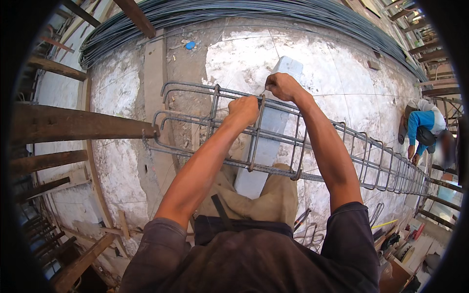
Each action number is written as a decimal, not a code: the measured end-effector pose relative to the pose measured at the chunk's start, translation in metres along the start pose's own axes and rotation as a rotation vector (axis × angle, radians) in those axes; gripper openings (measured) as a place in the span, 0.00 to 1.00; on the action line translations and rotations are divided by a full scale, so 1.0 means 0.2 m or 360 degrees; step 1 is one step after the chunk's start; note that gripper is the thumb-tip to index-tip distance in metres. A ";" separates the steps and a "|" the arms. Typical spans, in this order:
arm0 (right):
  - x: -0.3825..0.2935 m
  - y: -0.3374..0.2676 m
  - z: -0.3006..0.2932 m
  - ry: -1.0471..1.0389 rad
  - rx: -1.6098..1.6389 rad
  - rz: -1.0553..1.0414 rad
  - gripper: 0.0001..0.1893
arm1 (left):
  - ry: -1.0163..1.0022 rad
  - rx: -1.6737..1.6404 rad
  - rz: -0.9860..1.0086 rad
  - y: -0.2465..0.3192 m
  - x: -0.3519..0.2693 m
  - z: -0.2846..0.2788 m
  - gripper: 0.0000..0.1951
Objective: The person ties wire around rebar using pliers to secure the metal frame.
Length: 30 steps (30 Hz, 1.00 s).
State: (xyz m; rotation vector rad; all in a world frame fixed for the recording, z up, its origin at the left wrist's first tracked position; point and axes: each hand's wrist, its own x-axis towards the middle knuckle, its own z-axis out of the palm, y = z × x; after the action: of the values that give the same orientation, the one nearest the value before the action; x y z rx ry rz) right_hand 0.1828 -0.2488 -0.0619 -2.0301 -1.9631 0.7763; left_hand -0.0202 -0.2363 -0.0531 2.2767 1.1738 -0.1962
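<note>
A long rebar cage (278, 137) of ribbed bars and square stirrups crosses in front of me, its hooked bar ends at the left. Under it lies a pale block-like beam (267, 146), which extends between my legs. My left hand (244, 111) is curled at the cage's upper bars, just left of a stirrup (258, 128); what its fingers hold is hidden. My right hand (284, 86) is just above the top bar, right of that stirrup's corner, with thumb and fingers pinched together on what looks like a thin wire (262, 91).
A large bundle of steel rods (227, 8) curves across the far side. Timber posts (84, 122) stand at the left. A co-worker in a blue and white top (425, 122) crouches at the cage's far right end. Pliers or cutters (302, 219) and bent stirrups (313, 236) lie near my right side.
</note>
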 end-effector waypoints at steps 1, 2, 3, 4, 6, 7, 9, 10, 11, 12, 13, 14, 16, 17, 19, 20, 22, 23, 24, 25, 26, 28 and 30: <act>-0.02 0.00 -0.01 0.0002 -0.0002 0.0004 0.12 | 0.0000 -0.0001 0.0005 0.01 -0.01 -0.01 0.12; -0.03 -0.01 -0.02 0.0162 -0.0096 0.0064 0.11 | -0.0010 0.0101 0.0083 -0.01 -0.02 -0.03 0.12; -0.05 0.00 -0.02 0.0322 -0.0186 0.0130 0.10 | -0.0024 0.0204 0.0164 -0.01 -0.04 -0.04 0.13; -0.07 0.02 -0.05 0.0465 -0.0086 0.0052 0.10 | -0.0065 0.0167 0.0162 0.01 -0.07 -0.04 0.12; -0.08 0.01 -0.10 0.0406 -0.0121 -0.0028 0.10 | -0.0013 0.0033 0.0133 0.00 -0.08 -0.01 0.11; -0.08 -0.01 -0.12 0.0381 -0.0145 -0.0085 0.10 | 0.0045 -0.0101 0.0098 -0.01 -0.08 0.00 0.11; -0.08 -0.06 -0.11 0.0327 -0.0157 -0.0122 0.09 | 0.0060 -0.0114 0.0055 -0.04 -0.10 0.00 0.12; -0.08 -0.08 -0.10 0.0271 -0.0170 -0.0153 0.09 | 0.0069 -0.0129 0.0017 -0.04 -0.12 0.00 0.12; -0.09 -0.10 -0.09 0.0269 -0.0172 -0.0154 0.09 | 0.0069 -0.0132 0.0015 -0.03 -0.11 0.01 0.12; -0.09 -0.11 -0.07 0.0270 -0.0188 -0.0194 0.09 | 0.0081 -0.0130 0.0050 -0.04 -0.11 0.02 0.13; -0.08 -0.13 -0.05 0.0272 -0.0204 -0.0233 0.09 | 0.0093 -0.0128 0.0086 -0.05 -0.10 0.02 0.14; -0.08 -0.13 -0.05 0.0296 -0.0213 -0.0217 0.09 | 0.0002 -0.0204 0.0069 -0.04 -0.08 0.03 0.15; -0.10 -0.12 -0.06 0.0334 -0.0220 -0.0191 0.09 | 0.0004 -0.0232 0.0036 -0.01 -0.09 0.01 0.16; -0.11 -0.11 -0.06 0.0373 -0.0229 -0.0167 0.09 | 0.0010 -0.0260 0.0003 0.00 -0.09 0.01 0.17; -0.13 -0.14 -0.07 0.0391 -0.0206 -0.0152 0.09 | -0.0002 -0.0273 -0.0035 0.01 -0.07 0.01 0.17; -0.15 -0.15 -0.08 0.0410 -0.0184 -0.0139 0.08 | -0.0012 -0.0285 -0.0072 0.01 -0.05 0.01 0.18; -0.23 -0.19 -0.07 0.0459 -0.0122 -0.0150 0.08 | -0.0079 -0.0265 -0.0077 0.00 -0.02 0.03 0.18; -0.27 -0.23 -0.06 0.0513 -0.0057 -0.0171 0.08 | -0.0137 -0.0240 -0.0087 -0.01 0.01 0.02 0.18; -0.34 -0.24 -0.05 0.0561 -0.0067 -0.0168 0.08 | -0.0205 -0.0279 -0.0059 -0.02 0.04 0.03 0.18; -0.40 -0.25 -0.02 0.0557 -0.0062 -0.0172 0.08 | -0.0205 -0.0279 -0.0066 -0.03 0.06 0.01 0.18; -0.45 -0.27 0.03 0.0560 -0.0090 -0.0162 0.07 | -0.0358 -0.0374 -0.0089 -0.05 0.08 -0.01 0.19; -0.52 -0.25 0.11 0.0570 -0.0127 -0.0130 0.07 | -0.0522 -0.0467 -0.0091 0.00 0.08 -0.04 0.20; -0.56 -0.21 0.22 0.0694 -0.0167 -0.0261 0.05 | -0.0168 -0.0248 -0.0213 0.07 0.07 -0.06 0.23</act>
State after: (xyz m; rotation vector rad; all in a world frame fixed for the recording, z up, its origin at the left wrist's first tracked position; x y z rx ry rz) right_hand 0.1273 -0.3621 -0.0521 -1.8624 -1.9077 0.1761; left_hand -0.0016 -0.2265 -0.0416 2.0305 1.2424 -0.2630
